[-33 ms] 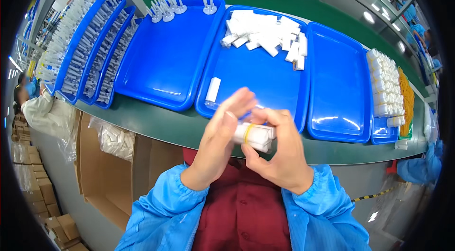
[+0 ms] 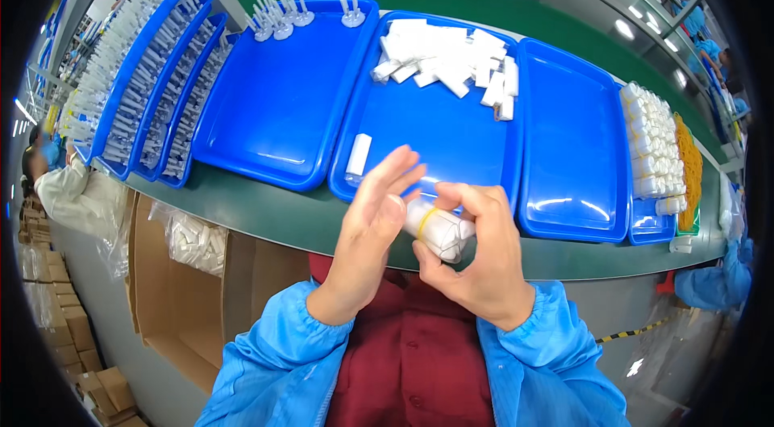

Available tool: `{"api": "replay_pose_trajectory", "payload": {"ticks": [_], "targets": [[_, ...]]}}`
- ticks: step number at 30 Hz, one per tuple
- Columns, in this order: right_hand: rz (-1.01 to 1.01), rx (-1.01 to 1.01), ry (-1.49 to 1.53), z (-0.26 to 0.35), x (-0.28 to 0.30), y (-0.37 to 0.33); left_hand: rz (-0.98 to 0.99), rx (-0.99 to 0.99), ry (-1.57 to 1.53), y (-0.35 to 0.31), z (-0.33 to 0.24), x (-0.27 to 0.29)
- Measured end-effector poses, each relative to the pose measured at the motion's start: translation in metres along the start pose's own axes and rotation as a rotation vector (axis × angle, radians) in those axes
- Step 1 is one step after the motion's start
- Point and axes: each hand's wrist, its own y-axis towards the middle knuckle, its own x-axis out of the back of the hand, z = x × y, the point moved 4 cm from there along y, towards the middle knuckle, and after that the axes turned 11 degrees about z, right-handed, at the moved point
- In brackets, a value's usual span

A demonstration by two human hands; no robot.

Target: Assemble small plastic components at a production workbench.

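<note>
A bundle of white wrapped pieces with a yellow rubber band round it is gripped between the thumb and fingers of my right hand. Beside the bundle's left end is my left hand, its fingers stretched out and raised. Whether the left palm touches the bundle is hard to tell. Just beyond my hands lies a blue tray with a heap of white oblong pieces at its far end. One single white piece lies near that tray's left wall.
Left, another blue tray holds several clear upright-stemmed parts; tilted trays of similar parts stand further left. Right are a blue tray, banded white bundles and a pile of yellow bands. A cardboard box sits below the table.
The bundle has turned slightly in my right hand, its right end now tipped more toward me. My left hand's fingers have shifted a little left and spread apart.
</note>
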Motion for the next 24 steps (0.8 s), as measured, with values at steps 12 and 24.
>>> {"api": "replay_pose_trajectory", "payload": {"ticks": [12, 24], "targets": [[-0.145, 0.171, -0.176, 0.0, 0.03, -0.028, 0.13, 0.18, -0.197, 0.006, 0.004, -0.046], [-1.036, -0.407, -0.571, -0.09, 0.225, -0.162, 0.087, 0.096, 0.137, 0.033, -0.001, -0.057]]}}
